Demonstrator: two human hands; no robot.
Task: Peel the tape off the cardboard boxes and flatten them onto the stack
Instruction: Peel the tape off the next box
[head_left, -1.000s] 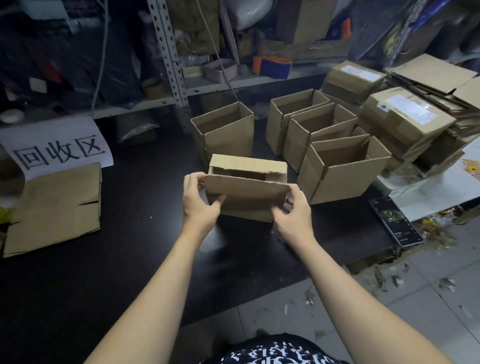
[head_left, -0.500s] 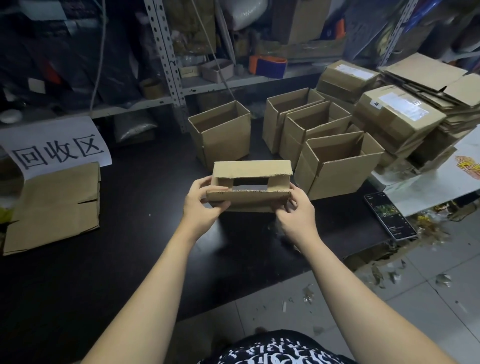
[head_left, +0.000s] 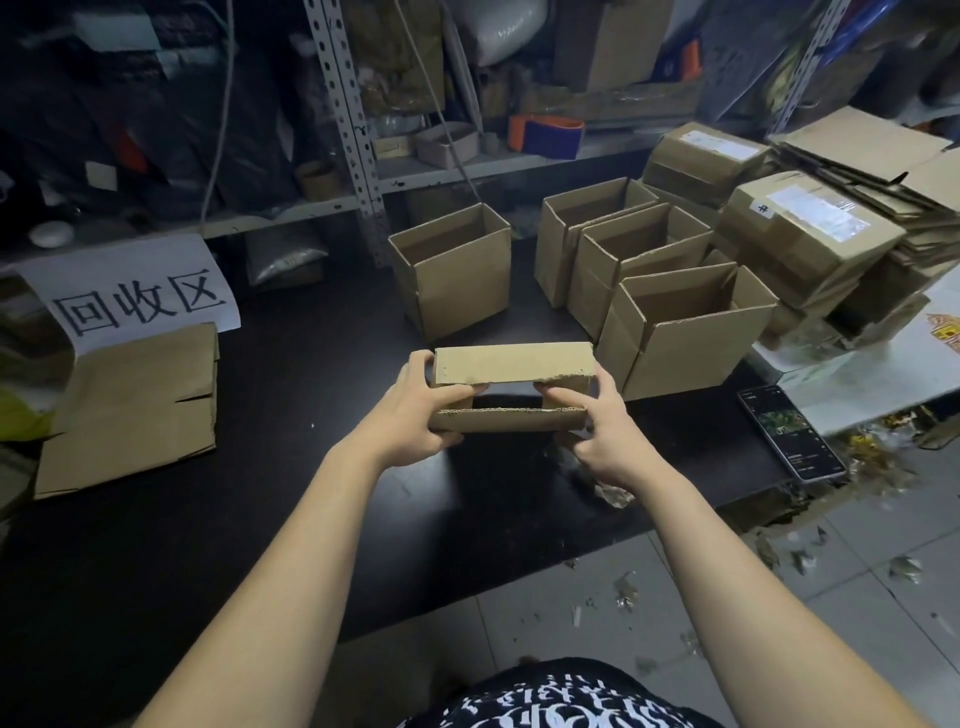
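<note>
Across the black desk (head_left: 260, 519) from where I watch, brown cardboard takes up most of the view. Behind it stands a grey metal shelf rack (head_left: 343, 119) with punched holes up its post. At far right sits a heap of flattened cardboard (head_left: 857, 150), its sheets layered and skewed. At far left lies the flat stack (head_left: 130, 410), with a slit cut in its right edge. A white paper sign (head_left: 140, 301) just behind it reads "回收区" in bold black strokes.

Two sealed boxes (head_left: 810, 234) rest against the right heap. Each carries a glossy white label whose print is too blurred for me to read. The nearer one also has a small white sticker with a dark mark.

Four open boxes (head_left: 457, 291) stand upright mid-desk, one alone and three crowded together to its right.

The small box (head_left: 514, 364) I am working on is held in front of them, with a dark gap between its flaps. The near flap shows a corrugated edge, and the upper one is ragged.

My left hand (head_left: 415, 421) grips its left end and my right hand (head_left: 597, 431) its right end. The fingers (head_left: 605, 379) wrap round the sides, with both thumbs hooked into the gap.

A phone (head_left: 789, 434) lies screen-up at the desk's right corner. Shiny tape scraps (head_left: 623, 587) litter the tiled floor (head_left: 857, 623).
</note>
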